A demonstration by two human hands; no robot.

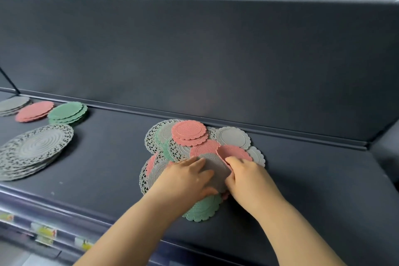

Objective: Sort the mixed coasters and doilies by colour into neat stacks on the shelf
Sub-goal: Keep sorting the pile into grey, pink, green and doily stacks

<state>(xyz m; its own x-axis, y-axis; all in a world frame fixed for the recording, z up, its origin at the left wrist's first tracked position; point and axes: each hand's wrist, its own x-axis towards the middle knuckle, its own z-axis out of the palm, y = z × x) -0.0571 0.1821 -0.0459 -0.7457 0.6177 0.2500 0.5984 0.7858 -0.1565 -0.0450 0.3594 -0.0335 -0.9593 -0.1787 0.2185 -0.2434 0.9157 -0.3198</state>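
A mixed pile (185, 142) of pink, green and grey coasters and lacy grey doilies lies at the middle of the dark shelf (108, 157). My left hand (185, 179) rests on the pile, its thumb and fingers holding a grey coaster (216, 170) by its edges. My right hand (248, 177) grips a pink coaster (233, 151), lifted at a tilt above the pile. A green coaster (203, 209) sticks out under my left wrist.
At the far left stand sorted stacks: grey coasters (13, 103), pink coasters (34, 111), green coasters (67, 112) and a larger stack of lacy grey doilies (32, 151). The shelf's back panel (216, 60) rises behind. Price labels (45, 232) line the front edge.
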